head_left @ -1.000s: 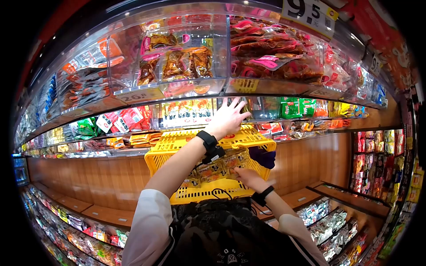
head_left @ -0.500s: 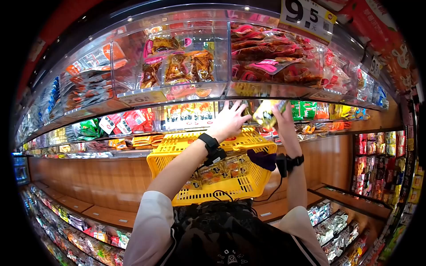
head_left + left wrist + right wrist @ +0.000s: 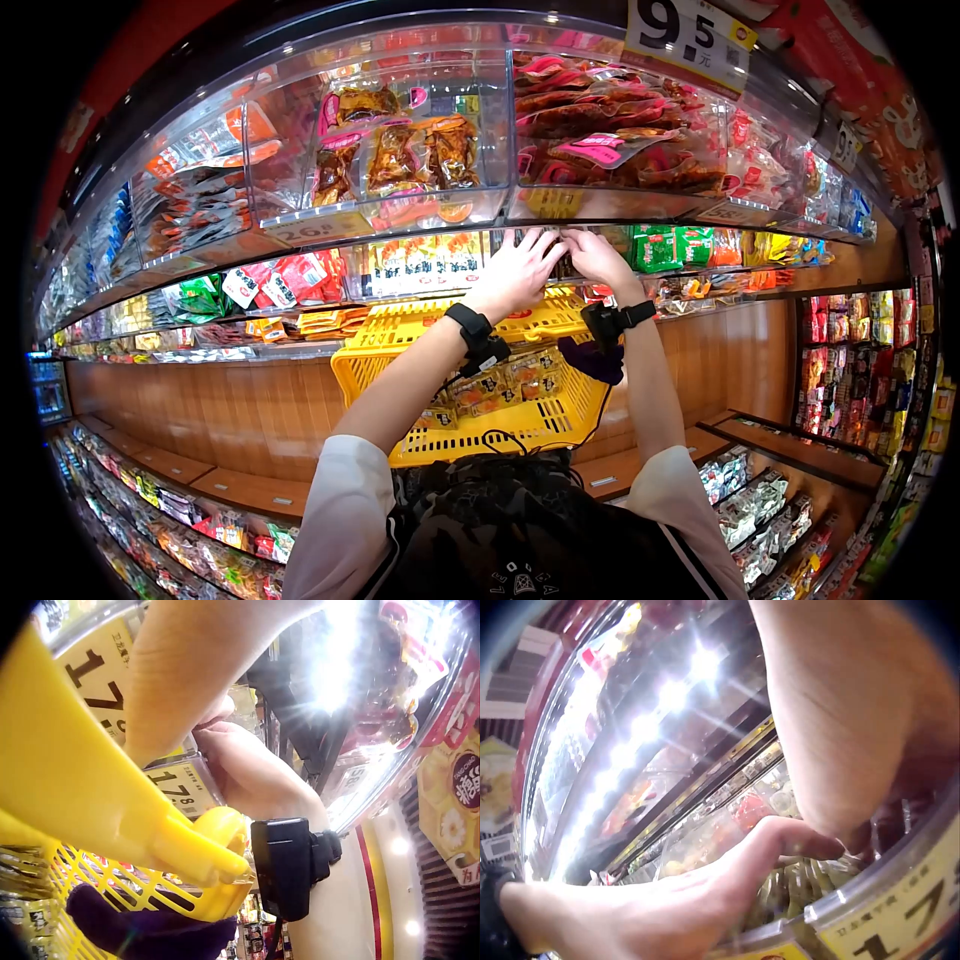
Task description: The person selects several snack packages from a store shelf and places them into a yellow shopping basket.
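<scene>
My left hand reaches into a clear shelf bin under the upper row, its fingers extended over the bin's front edge. Beside it is my right hand, the two hands' fingers meeting in the head view. Shiny greenish packets stand packed in the bin, right under the left fingers in the right wrist view. The right fingertips are hidden inside the bin, so I cannot tell what they hold. Below hangs a yellow shopping basket with several flat yellow-printed packets in it.
A price label reading 17.8 fronts the bin. Dark purple cloth hangs at the basket's right side. Clear bins of pink-labelled packs overhang the hands. White packets lie left of them, green packets right.
My right hand has risen from the packets in the basket, carried a yellow packet up to the shelf, and moved left into the bin beside my left hand. The left hand has stayed there.
</scene>
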`<state>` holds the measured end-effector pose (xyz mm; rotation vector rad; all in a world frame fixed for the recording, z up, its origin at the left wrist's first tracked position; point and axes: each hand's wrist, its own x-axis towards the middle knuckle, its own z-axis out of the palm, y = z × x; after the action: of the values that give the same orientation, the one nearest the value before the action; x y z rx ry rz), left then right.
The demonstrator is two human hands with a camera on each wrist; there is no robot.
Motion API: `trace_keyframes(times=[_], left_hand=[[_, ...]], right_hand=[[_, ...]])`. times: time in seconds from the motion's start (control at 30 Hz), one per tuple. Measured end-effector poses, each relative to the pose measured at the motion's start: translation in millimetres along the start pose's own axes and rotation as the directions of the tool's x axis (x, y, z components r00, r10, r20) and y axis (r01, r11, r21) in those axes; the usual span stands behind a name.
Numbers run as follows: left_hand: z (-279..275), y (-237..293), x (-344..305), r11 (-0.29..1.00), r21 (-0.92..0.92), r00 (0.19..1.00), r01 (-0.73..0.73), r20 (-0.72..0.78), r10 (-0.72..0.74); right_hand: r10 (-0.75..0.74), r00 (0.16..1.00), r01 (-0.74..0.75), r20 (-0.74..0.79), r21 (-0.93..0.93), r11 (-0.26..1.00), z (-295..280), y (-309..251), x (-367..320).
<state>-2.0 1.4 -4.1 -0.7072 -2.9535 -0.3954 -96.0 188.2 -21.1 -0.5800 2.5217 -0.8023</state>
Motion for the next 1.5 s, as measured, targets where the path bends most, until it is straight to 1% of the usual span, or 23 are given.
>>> trace_keyframes(times=[0.07,0.1,0.2,0.33,0.47,0.53,0.67,0.73,0.77,0.83,0.93,0.97,1.0,1.07,1.1,1.13,1.2,1.27,1.3,1.33,1.4,1.43,1.5], left_hand=[[-5.5,1.4,-1.1,0.999,0.016,0.999,-0.035,-0.012,0.036],[-4.7,0.7,-1.6,0.999,0.008,0.999,-0.043,0.008,0.042],[-2.8,0.1,-1.9,0.998,0.022,0.998,-0.059,-0.021,0.059],[-4.9,1.4,-0.9,0.999,0.004,0.999,-0.032,-0.006,0.032],[-5.7,2.3,-1.2,0.999,0.011,0.999,-0.034,-0.032,0.035],[-5.0,1.5,-1.2,0.999,0.033,0.999,-0.038,0.013,0.038],[-5.2,1.3,-1.7,0.999,0.022,0.999,-0.044,0.009,0.044],[-5.7,1.4,-1.6,0.999,0.025,0.999,-0.044,0.015,0.043],[-5.9,1.0,-1.3,0.999,0.025,0.999,-0.043,0.015,0.042],[-6.6,1.1,-1.5,0.998,0.030,0.999,-0.046,0.027,0.045],[-8.1,1.8,-1.2,0.999,0.026,0.998,-0.042,0.038,0.041],[-8.4,1.8,-0.5,0.999,0.023,0.998,-0.040,0.039,0.039],[-8.3,1.5,-0.3,0.999,0.022,0.998,-0.039,0.052,0.038],[-5.7,-0.4,-1.6,1.000,0.017,0.997,-0.026,0.068,0.025],[-3.4,-0.7,-2.1,0.999,0.013,0.999,-0.030,0.046,0.029],[-1.4,-0.4,-2.4,0.999,0.008,0.999,-0.034,0.023,0.034],[-0.4,-0.1,-2.0,1.000,0.006,0.999,-0.026,0.024,0.026],[-1.5,-0.4,-2.0,1.000,-0.002,0.999,-0.030,0.039,0.030],[-1.0,-0.6,-1.9,1.000,-0.002,0.999,-0.029,0.037,0.029],[0.0,-0.8,-2.2,1.000,-0.004,0.999,-0.029,0.035,0.029],[1.6,-1.7,-2.0,1.000,-0.002,0.999,-0.023,0.033,0.023],[2.7,-1.3,-2.1,1.000,0.001,0.999,-0.022,0.035,0.022],[2.9,-1.0,-2.7,1.000,0.012,0.999,-0.027,0.023,0.027]], right_hand=[[-0.026,0.993,0.011,0.112,0.128,0.992,-1.7,9.0,-0.6],[-0.016,0.992,0.002,0.125,0.107,0.994,-3.2,5.5,-2.8],[0.093,0.992,-0.098,0.088,0.049,0.994,-5.4,-6.3,-8.3],[-0.026,0.999,0.027,0.023,-0.033,0.999,2.6,13.7,0.1],[-0.040,0.999,0.040,-0.008,-0.052,0.998,-0.6,11.5,-5.8],[0.072,0.997,-0.072,-0.013,0.029,0.997,-2.4,8.2,-9.0],[0.097,0.995,-0.096,-0.004,0.113,0.989,0.1,22.8,-4.2],[-0.029,0.996,0.028,-0.081,-0.011,1.000,-2.0,20.9,-6.6],[-0.029,0.996,0.029,-0.080,-0.011,1.000,-2.3,19.5,-6.7],[-0.211,0.920,0.242,-0.329,0.056,0.969,-2.2,12.0,-9.6],[-0.207,0.898,0.254,-0.388,0.072,0.965,-16.8,-13.9,-25.3],[-0.261,0.861,0.276,-0.437,-0.029,0.961,-22.4,-27.5,-34.8],[-0.261,0.863,0.276,-0.434,-0.029,0.961,-31.6,-47.5,-51.2],[-0.171,0.981,0.183,-0.096,0.140,0.973,-41.6,-83.4,-89.4],[-0.210,0.974,0.180,0.090,0.267,0.947,-36.4,-90.3,-106.4],[-0.263,0.928,0.147,0.266,0.385,0.911,-29.1,-94.3,-122.5],[-0.285,0.821,0.050,0.496,0.435,0.899,-3.6,-107.2,-142.0],[-0.280,0.862,0.226,0.422,0.174,0.959,57.1,-67.9,-152.0],[-0.231,0.912,0.255,0.340,-0.026,0.967,82.6,-48.2,-161.4],[-0.074,0.909,0.189,0.410,-0.246,0.951,103.5,-29.8,-164.4],[-0.269,0.947,0.314,0.176,-0.324,0.893,159.4,24.8,-169.6],[-0.273,0.945,0.319,0.180,-0.323,0.891,170.6,31.2,-174.6],[-0.275,0.961,0.263,0.041,-0.447,0.855,184.1,33.8,-181.2]])
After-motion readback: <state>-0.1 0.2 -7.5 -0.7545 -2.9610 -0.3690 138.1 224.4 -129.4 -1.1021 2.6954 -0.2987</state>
